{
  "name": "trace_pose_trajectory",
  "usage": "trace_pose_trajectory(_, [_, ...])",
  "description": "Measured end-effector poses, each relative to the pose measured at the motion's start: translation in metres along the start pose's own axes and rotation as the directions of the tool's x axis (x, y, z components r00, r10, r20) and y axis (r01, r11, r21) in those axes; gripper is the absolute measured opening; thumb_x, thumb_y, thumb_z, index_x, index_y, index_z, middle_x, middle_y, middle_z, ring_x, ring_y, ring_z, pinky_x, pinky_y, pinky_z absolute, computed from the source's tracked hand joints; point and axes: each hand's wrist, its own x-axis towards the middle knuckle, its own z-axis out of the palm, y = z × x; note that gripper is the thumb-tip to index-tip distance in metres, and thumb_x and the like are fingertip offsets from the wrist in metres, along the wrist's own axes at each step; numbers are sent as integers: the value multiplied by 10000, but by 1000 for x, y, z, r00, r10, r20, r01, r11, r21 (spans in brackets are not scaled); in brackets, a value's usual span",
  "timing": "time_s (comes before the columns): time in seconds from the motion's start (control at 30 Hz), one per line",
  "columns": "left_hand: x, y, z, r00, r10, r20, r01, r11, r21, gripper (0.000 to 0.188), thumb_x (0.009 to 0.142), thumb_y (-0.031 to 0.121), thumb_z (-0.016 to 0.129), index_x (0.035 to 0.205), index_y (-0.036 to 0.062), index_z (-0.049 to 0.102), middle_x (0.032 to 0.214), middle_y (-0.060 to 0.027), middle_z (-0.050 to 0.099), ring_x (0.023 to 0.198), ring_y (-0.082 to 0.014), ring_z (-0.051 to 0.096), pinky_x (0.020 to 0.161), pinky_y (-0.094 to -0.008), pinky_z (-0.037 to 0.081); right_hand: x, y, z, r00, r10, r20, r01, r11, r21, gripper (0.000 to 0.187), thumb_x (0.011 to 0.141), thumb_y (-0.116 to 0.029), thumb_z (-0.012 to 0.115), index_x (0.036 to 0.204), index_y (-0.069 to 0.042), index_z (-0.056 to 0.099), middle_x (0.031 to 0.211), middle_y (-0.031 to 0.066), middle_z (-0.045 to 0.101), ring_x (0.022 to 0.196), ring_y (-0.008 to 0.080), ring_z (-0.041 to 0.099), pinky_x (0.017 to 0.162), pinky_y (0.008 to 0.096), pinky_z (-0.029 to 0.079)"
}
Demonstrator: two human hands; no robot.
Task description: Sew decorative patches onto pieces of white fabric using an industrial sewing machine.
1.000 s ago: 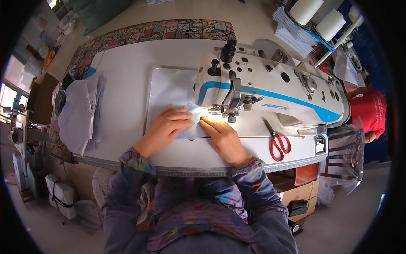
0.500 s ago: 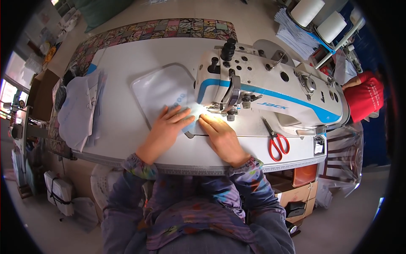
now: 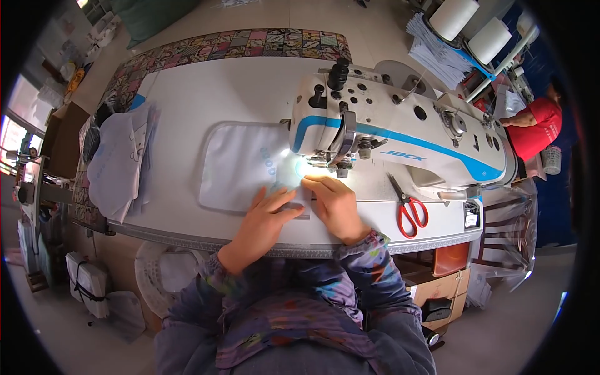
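A white cloth piece point(image 3: 232, 165) with rounded corners, a bound edge and pale blue print lies flat on the sewing table. Its right side runs under the needle area of a white and blue sewing machine point(image 3: 390, 134), where a lamp shines brightly. My left hand point(image 3: 264, 220) rests open on the cloth's near right part, fingers spread. Close beside the needle, my right hand point(image 3: 336, 205) has its fingers pressed together at the cloth's edge; its fingertips are partly lost in the glare. Red-handled scissors point(image 3: 410, 214) lie right of my right hand.
A stack of white cut pieces point(image 3: 117, 165) sits at the table's left end. White thread cones point(image 3: 455, 20) stand at the back right. A person in a red top point(image 3: 535, 128) is beyond the machine. A patchwork-covered surface point(image 3: 250, 44) adjoins the far edge.
The cloth has turned from a slant to nearly square with the table and come nearer me. My left hand has slid right and nearer; my right hand shifted slightly right.
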Motion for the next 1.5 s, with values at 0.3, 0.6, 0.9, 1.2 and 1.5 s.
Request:
trace_pose_trajectory(0.3, [33,-29,-4,997,77,-23,-78,997,-28,418,883,-101,597,1151,158,784,1362,-102,642,1358,-351,562,1233,-556,333,-2,-1,-6,980,117,-159,-102,990,98,281,769,127,589,928,-38,751,908,130,724,817,347,668,733,409,535])
trace_pose_trajectory(0.6, [73,-50,-8,989,145,-39,-148,987,-69,425,804,-115,605,1107,136,764,1309,-108,621,1282,-379,539,1102,-493,463,-1,-3,-7,976,101,-194,-82,991,107,218,730,110,615,823,-55,721,804,92,682,747,336,621,684,426,502])
trace_pose_trajectory(0.9, [73,-66,-23,942,186,-279,-113,959,259,307,891,5,671,1157,135,752,1272,-95,623,1295,-307,542,1123,-543,440,-2,-2,-5,981,125,-147,-108,987,115,263,729,134,531,856,-10,710,847,143,692,797,347,651,726,407,518])
trace_pose_trajectory(1.2, [-60,-195,-165,440,-329,-836,897,216,387,352,965,260,660,1238,39,668,1278,-192,659,1208,-346,641,1047,-500,504,-5,-9,-10,987,122,-108,-103,981,164,218,816,154,506,871,26,674,872,159,685,814,287,683,762,343,524])
trace_pose_trajectory(1.5, [-85,-173,-163,531,-424,-733,822,469,324,134,970,193,646,1016,109,739,1125,-98,720,1019,-335,697,826,-472,563,-7,-21,-8,994,94,-53,-86,987,137,232,834,157,507,923,27,678,916,160,691,858,298,687,783,346,534])
